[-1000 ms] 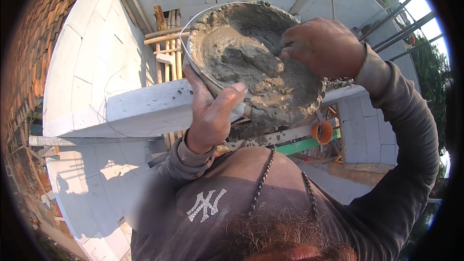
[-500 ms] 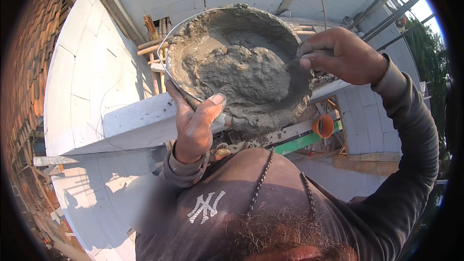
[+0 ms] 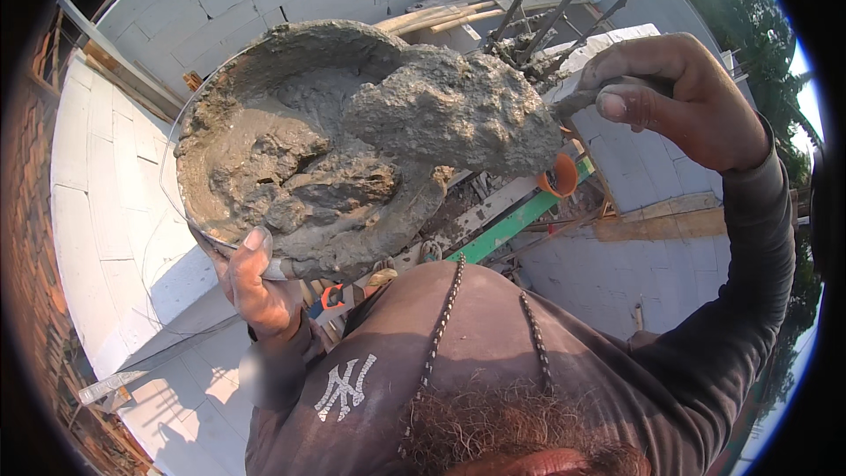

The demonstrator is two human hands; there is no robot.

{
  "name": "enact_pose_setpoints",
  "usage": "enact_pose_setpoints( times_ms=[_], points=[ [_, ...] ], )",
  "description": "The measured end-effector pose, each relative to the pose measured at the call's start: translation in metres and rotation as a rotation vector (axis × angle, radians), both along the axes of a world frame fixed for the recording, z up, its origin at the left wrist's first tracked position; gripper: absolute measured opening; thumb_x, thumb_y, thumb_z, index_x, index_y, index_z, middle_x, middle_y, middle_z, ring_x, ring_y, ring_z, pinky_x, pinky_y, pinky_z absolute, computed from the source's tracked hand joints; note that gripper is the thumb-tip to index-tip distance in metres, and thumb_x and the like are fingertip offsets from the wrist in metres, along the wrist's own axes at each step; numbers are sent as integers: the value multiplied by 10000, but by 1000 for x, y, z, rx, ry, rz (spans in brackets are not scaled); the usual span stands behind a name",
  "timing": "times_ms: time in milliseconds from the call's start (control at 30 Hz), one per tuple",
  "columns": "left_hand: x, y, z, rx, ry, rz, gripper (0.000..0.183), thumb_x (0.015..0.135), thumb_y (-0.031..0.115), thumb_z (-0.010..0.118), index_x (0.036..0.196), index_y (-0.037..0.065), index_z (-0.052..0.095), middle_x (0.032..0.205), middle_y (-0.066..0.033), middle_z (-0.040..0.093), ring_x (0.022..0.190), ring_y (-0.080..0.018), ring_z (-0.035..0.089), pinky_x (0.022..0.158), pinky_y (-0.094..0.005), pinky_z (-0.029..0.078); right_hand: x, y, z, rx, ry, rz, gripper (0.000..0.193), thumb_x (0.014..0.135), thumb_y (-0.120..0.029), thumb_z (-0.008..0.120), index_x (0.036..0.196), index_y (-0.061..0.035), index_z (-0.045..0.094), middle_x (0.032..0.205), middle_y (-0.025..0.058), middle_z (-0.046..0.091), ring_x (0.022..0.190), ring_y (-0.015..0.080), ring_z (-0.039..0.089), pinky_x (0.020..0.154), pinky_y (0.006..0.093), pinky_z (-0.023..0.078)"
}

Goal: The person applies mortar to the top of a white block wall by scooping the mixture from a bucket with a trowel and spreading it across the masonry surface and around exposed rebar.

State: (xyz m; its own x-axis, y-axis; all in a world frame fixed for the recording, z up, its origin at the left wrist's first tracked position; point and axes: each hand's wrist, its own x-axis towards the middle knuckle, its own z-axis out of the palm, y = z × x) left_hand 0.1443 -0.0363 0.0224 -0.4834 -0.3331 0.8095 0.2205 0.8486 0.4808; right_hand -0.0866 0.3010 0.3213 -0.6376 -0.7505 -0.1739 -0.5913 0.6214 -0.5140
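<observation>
My left hand grips the near-left rim of a round bucket caked with grey mortar, thumb over the edge. Wet mortar fills much of the bucket, its surface lumpy and dug into. At the upper right, my right hand is closed around the handle of a trowel. A thick heap of mortar covers the trowel's blade, which hangs over the bucket's right side. The blade itself is hidden under this load. A thin wire bail runs along the bucket's left side.
Pale block walls stand to the left and far side. Bamboo poles and upright rebar lie beyond the bucket. Below are a green beam, an orange pail and an orange-and-black tool handle.
The trowel has come up out of the mortar with a large load, lifted by my right hand. The bucket and my left hand have shifted left in view.
</observation>
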Motion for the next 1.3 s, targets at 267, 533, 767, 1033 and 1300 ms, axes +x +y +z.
enact_pose_setpoints(
  times_ms=[267, 533, 767, 1033, 1300],
  points=[
    [21, 3, -14, 24, -47, 53, 346, 952, 117, 736, 1233, -41, 611, 1290, -219, 644, 1187, -329, 638, 1045, -474, 514, 3, 112, 4, 140, -21, -359, 428, 953, -368, 806, 1065, 43, 761, 815, 29, 678, 727, 72, 605, 643, 244, 513],
    [23, 6, -15, 166, 68, 75, 342, 948, 151, 754, 1198, -52, 640, 1276, -223, 667, 1165, -346, 663, 1029, -492, 539, -105, 86, -25, 480, -111, -351, 336, 1045, -314, 669, 1019, 9, 759, 712, 47, 670, 595, 118, 652, 547, 284, 548],
    [24, 4, -13, 94, 81, 7, 247, 973, 66, 677, 1192, -44, 644, 1273, -229, 665, 1163, -334, 660, 1028, -480, 536, -120, 34, -35, 640, 15, -330, 424, 1048, -389, 638, 908, 1, 728, 698, 73, 679, 570, 137, 677, 513, 282, 549],
    [21, 7, -6, 16, 1, 35, 265, 961, 24, 669, 1214, -47, 640, 1263, -224, 670, 1121, -324, 669, 988, -468, 554, -58, 93, -11, 355, -70, -495, 354, 1050, -331, 674, 1004, 8, 767, 692, 15, 610, 585, 76, 574, 545, 253, 510],
    [-14, 24, 51, 29, -27, -209, 318, 825, -128, 726, 1076, 67, 728, 1339, -235, 637, 1287, -453, 584, 1249, -717, 177, 13, 22, -21, -61, 218, -197, 319, 1020, -282, 720, 1154, 6, 754, 885, 63, 698, 781, 149, 650, 729, 319, 522]
  ],
)
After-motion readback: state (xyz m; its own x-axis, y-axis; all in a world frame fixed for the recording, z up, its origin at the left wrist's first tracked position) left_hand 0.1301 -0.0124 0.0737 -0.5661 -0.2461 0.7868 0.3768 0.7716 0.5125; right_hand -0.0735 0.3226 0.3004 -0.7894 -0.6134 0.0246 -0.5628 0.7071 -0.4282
